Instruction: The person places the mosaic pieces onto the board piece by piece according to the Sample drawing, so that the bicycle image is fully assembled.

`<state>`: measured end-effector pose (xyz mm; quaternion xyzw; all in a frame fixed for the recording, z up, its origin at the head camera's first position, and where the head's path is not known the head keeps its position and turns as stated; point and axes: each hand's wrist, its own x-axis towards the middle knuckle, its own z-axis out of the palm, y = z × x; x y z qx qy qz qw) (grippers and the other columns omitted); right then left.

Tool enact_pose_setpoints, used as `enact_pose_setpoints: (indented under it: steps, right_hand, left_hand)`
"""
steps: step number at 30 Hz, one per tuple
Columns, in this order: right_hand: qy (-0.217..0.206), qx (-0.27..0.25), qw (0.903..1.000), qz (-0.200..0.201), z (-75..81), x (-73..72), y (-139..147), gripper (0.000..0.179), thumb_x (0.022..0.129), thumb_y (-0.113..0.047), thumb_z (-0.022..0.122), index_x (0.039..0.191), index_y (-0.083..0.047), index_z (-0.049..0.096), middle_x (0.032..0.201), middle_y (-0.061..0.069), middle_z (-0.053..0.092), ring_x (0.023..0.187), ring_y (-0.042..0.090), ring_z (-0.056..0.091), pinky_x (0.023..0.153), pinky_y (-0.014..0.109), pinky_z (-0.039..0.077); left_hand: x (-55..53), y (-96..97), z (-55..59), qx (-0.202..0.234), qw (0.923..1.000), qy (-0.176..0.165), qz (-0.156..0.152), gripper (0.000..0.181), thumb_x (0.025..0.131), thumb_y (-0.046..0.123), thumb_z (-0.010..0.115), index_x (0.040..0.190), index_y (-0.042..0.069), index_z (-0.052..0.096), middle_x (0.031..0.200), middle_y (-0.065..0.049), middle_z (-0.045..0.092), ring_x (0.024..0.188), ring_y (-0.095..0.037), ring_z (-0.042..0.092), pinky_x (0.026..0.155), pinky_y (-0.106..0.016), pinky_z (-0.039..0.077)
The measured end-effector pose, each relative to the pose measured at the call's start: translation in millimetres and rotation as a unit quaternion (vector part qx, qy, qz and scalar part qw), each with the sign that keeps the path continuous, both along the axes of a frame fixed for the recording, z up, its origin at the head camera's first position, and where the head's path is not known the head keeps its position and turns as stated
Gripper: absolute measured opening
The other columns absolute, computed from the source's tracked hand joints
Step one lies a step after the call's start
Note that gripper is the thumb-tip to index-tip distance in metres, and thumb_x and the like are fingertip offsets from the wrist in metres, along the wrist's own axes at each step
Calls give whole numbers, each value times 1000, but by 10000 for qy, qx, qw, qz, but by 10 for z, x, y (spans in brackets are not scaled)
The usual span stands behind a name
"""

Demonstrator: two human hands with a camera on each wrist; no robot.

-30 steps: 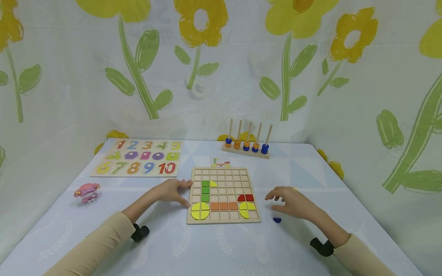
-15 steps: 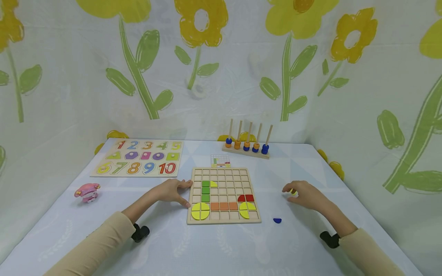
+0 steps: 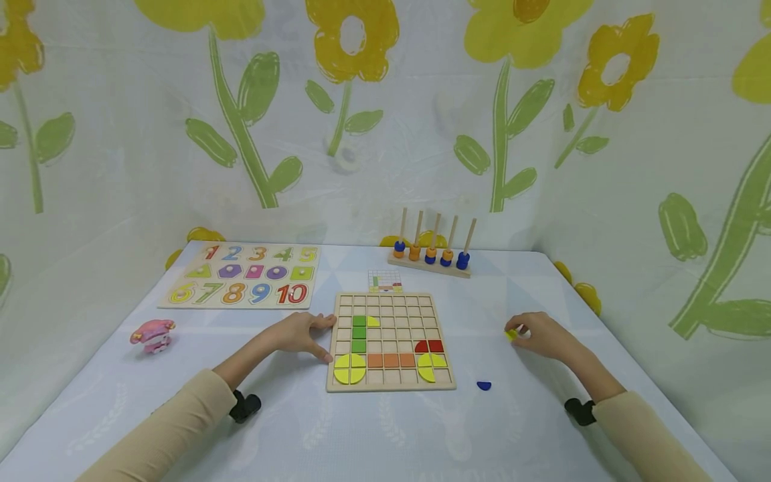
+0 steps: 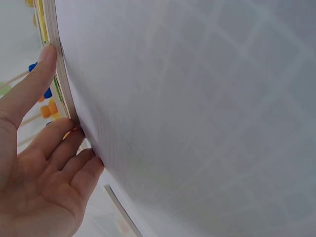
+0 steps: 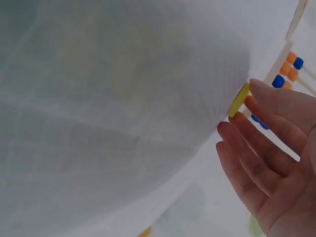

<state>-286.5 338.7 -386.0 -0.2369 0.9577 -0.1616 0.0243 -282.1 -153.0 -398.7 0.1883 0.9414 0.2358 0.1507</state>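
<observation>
My right hand (image 3: 542,333) pinches a small yellow tile (image 5: 239,100) between thumb and fingertips, low over the table to the right of the board; its outline is partly covered by the fingers. My left hand (image 3: 295,333) rests thumb and fingertips against the left edge of a wooden grid board (image 3: 394,304). On that board lie green squares (image 3: 359,333), orange squares (image 3: 391,361), red tiles (image 3: 428,346) and yellow quarter-circle tiles (image 3: 349,369). A dark blue half-round tile (image 3: 484,385) sits on the table between the board and my right hand.
Behind the board lies a small pattern card (image 3: 384,280). A bead peg stand (image 3: 429,262) is at the back, a number puzzle board (image 3: 241,276) at the back left. The pink toy figure (image 3: 153,335) stands near the left table edge.
My right hand has moved right and slightly away from me, from beside the board to the yellow tile, and its fingers have closed on it. The left hand has stayed at the board's edge.
</observation>
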Motion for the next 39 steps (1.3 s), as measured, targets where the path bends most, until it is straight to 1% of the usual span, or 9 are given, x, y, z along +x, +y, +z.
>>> enact_pose_setpoints:
  steps: [3,5,10,14,18,22,29,34,39]
  right_hand:
    - [-46,-36,10000,50,-8,-11,-5,17,80,0,71,97,0,69,93,6,68,83,24,62,71,35,54]
    - [-73,-52,10000,15,-10,-12,-17,16,80,1,71,96,0,69,91,4,68,82,22,62,70,33,53]
    - [-22,-66,10000,61,-1,12,-47,14,79,2,73,92,-1,68,86,2,65,78,20,60,67,31,53]
    - [-52,-109,9999,-24,-2,15,-49,14,78,1,74,89,-4,67,83,0,63,74,16,60,64,29,52]
    - [-148,-126,9996,-212,-5,8,-72,14,79,0,74,90,-5,67,83,0,63,73,14,58,63,27,52]
    - [-212,-177,9994,-229,3,25,-133,16,80,-2,74,94,-5,69,86,-1,65,77,15,59,66,28,53]
    - [-267,-433,9987,1,12,101,-309,18,80,-3,74,98,-6,69,87,-3,64,80,16,59,66,24,54]
    - [-193,-425,9988,171,24,176,-467,20,80,-4,76,98,-7,69,87,-5,63,81,15,59,67,24,55]
    - [-122,-445,9978,482,41,252,-615,22,79,-4,77,99,-6,69,88,-5,63,81,15,60,69,26,56]
  left_hand:
    - [-2,-2,0,-13,10000,2,-11,88,70,37,86,143,9,46,147,-19,38,138,-38,32,110,-55,28]
    - [-4,-5,-1,-20,10000,10,-31,88,70,37,86,143,9,46,147,-19,38,138,-38,32,110,-55,28]
    - [1,-3,2,-28,10000,3,-16,88,70,37,86,143,9,46,147,-20,38,138,-38,32,109,-56,28]
    - [7,0,6,-28,10000,-13,12,88,70,37,86,143,9,46,147,-20,38,138,-38,32,109,-56,28]
    - [7,0,7,-37,10000,5,3,88,70,37,86,143,9,46,147,-21,38,138,-38,32,109,-56,28]
    - [7,2,8,-36,10000,2,21,88,70,37,86,143,9,46,147,-20,39,138,-38,32,109,-56,28]
    - [11,9,11,-24,10000,-51,80,88,69,36,86,143,10,46,148,-19,38,138,-37,32,109,-56,28]
    - [13,10,13,1,10000,-43,66,88,69,36,86,143,10,46,148,-17,38,138,-36,32,109,-55,29]
    - [10,9,11,21,10000,0,9,87,69,36,86,142,8,47,148,-15,40,138,-35,33,109,-55,29]
